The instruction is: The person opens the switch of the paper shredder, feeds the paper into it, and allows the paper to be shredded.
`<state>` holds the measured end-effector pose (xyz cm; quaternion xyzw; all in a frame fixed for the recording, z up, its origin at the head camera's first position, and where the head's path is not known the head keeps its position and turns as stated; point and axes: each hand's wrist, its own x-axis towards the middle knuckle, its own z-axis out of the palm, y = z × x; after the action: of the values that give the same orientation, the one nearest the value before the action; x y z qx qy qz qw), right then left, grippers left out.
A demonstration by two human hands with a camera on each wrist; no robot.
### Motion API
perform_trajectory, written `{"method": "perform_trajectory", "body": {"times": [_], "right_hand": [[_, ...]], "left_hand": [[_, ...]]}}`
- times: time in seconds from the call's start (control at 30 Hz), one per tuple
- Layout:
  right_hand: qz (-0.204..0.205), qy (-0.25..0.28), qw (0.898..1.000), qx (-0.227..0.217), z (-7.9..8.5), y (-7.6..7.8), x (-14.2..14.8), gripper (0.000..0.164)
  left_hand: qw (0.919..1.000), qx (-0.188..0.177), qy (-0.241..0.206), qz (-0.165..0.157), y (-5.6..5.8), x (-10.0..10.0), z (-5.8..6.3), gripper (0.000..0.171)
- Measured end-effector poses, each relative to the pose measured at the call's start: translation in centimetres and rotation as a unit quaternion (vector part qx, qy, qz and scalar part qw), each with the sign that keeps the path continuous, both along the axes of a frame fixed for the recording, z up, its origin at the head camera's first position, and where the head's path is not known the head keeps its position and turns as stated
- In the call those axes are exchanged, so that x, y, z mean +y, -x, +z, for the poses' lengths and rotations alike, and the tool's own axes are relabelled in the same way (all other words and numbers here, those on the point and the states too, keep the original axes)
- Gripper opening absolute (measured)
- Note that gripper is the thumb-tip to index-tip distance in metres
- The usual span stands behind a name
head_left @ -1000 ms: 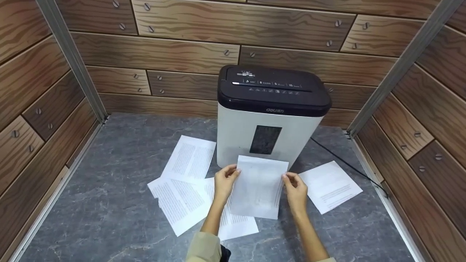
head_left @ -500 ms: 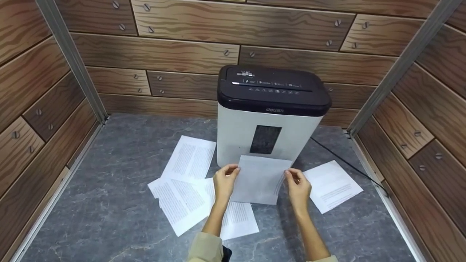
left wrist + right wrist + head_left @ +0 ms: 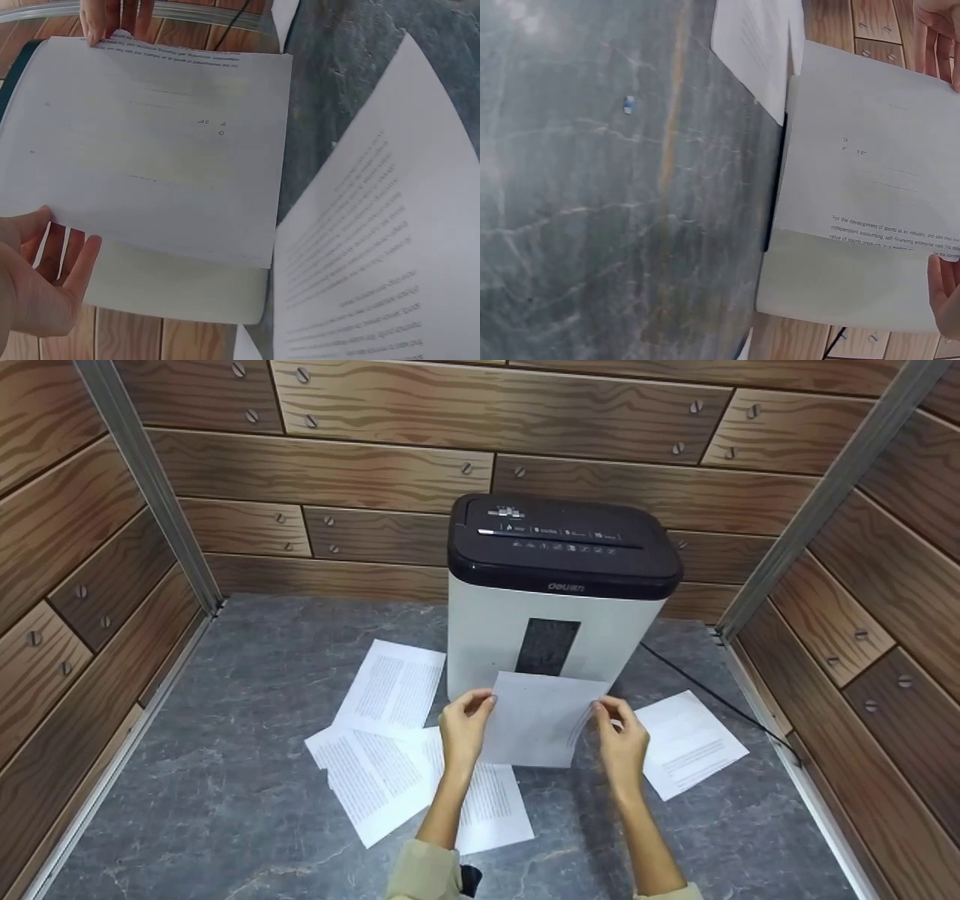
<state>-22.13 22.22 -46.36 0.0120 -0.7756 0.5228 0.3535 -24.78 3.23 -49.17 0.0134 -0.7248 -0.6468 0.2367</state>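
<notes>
L hand & R hand pinch opp. side edges of printed sheet, held up in front of Deli paper shredder. Prob. best: light, even pinch both sides, sheet taut w/o buckling, top edge square to shredder.

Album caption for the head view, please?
A sheet held between a person's left grip and right grip, before a shredder.

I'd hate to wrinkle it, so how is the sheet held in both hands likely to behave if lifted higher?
The sheet is probably floppy: it looks like thin printed paper. It seems light: the left hand and right hand only pinch its side edges. Its middle, with no hand beneath, may sag or crease.
</notes>
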Motion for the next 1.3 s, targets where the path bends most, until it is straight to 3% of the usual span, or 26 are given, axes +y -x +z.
{"method": "perform_trajectory", "body": {"times": [0.4, 0.6, 0.8, 1.03, 1.3], "right_hand": [[0.035, 0.036, 0.998, 0.028, 1.9, 0.0, 0.4, 0.008], [0.065, 0.079, 0.994, 0.026, 3.6, 0.0, 0.7, 0.010], [0.069, 0.080, 0.993, 0.052, 5.9, 0.2, 0.7, 0.011], [0.077, 0.059, 0.990, 0.099, 9.2, 0.2, 0.5, 0.009], [0.104, 0.104, 0.976, 0.157, 12.9, 0.5, 0.5, 0.010]], "left_hand": [[0.9998, 0.001, -0.012, -0.013, -0.4, -0.1, 2.9, 0.008], [0.9989, 0.026, -0.017, -0.034, -0.3, -0.2, 4.7, 0.010], [0.9976, 0.052, -0.024, -0.040, -0.2, -0.3, 6.6, 0.012], [0.9937, 0.092, -0.043, -0.049, 0.0, -0.4, 9.9, 0.011], [0.9792, 0.177, -0.066, -0.075, 0.2, -0.4, 14.5, 0.011]]}}
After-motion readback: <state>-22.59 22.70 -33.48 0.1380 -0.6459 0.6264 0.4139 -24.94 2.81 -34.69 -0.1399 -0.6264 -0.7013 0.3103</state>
